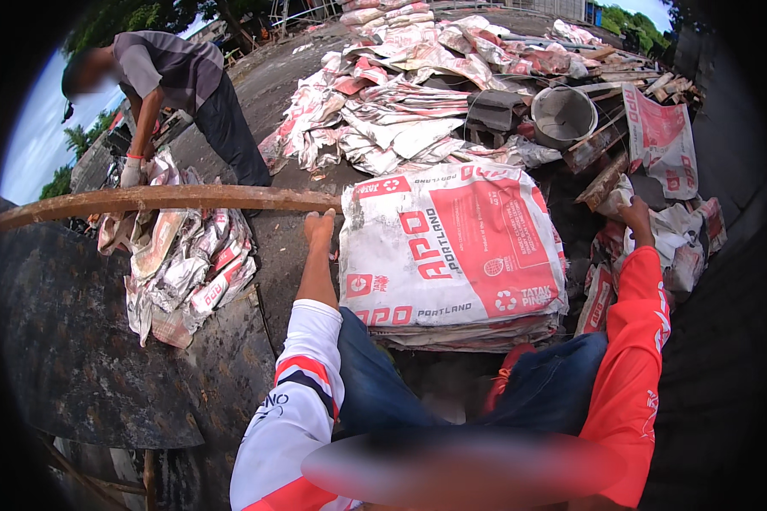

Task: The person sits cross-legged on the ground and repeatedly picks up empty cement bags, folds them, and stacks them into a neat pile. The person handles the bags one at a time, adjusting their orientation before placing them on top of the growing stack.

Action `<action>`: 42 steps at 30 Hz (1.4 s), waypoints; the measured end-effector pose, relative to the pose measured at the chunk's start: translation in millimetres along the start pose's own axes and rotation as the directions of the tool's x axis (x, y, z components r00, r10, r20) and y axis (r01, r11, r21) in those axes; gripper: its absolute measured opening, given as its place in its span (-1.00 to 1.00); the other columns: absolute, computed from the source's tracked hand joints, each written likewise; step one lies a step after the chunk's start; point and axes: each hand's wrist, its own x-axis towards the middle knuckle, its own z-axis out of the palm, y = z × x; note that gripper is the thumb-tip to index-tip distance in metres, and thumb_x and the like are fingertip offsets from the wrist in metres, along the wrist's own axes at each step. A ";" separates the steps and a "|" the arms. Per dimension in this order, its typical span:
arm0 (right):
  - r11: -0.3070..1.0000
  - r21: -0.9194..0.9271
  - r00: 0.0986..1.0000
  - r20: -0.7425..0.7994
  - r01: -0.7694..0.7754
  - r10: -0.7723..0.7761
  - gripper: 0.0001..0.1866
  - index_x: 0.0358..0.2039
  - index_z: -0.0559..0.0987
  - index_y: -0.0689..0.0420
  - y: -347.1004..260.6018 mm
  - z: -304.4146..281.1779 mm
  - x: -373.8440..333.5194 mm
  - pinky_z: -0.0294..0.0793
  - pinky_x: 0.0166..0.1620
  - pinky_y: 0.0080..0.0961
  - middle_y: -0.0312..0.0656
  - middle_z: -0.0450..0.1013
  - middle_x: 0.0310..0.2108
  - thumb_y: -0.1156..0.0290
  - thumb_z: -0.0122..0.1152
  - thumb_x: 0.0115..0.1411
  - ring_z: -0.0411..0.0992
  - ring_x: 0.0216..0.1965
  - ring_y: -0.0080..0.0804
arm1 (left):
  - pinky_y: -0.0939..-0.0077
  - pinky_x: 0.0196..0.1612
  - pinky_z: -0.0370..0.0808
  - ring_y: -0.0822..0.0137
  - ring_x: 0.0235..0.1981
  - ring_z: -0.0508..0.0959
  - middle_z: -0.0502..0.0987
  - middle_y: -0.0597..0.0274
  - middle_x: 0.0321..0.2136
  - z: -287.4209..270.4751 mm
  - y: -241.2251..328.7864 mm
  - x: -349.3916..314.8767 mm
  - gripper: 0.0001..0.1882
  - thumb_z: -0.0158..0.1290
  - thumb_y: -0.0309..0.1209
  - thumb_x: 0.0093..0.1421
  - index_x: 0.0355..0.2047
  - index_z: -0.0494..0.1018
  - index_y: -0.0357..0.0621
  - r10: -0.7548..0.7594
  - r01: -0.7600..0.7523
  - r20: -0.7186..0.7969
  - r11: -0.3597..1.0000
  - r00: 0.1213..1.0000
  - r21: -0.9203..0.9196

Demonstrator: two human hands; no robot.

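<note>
**Hands at either side of a flattened sack stack**

We see our left hand point(320, 228) resting, fingers curled, touching the left edge of the stack of empty sacks point(452, 255). Our right hand point(635, 213) grips a crumpled sack point(686, 234) to the right. The stack's long axis runs left to right between them; open ground lies leftward, by a rusty pipe point(170, 201)

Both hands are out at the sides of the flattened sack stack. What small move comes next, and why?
Probably close the left hand onto the top-left corner of the topmost white-and-red flattened paper cement sack. That hand sits at the stack's left edge with nothing in it, while the right hand reaches into crumpled sacks on the right, away from the stack. A corner grip would let the top sack be squared.
</note>
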 end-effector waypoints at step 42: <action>0.969 0.134 0.902 0.409 -0.206 0.136 -0.58 -0.03 0.54 0.11 46.0 0.6 28.1 0.29 -0.63 -0.35 -0.22 0.41 -0.40 0.10 0.06 0.24 0.32 -0.56 -0.39 | 0.10 0.20 0.32 -0.13 0.19 0.37 0.39 -0.25 0.13 -0.3 14.7 -34.1 -0.19 -0.19 0.25 0.25 0.07 0.44 -0.32 -0.097 -0.050 0.394 0.936 0.914 0.348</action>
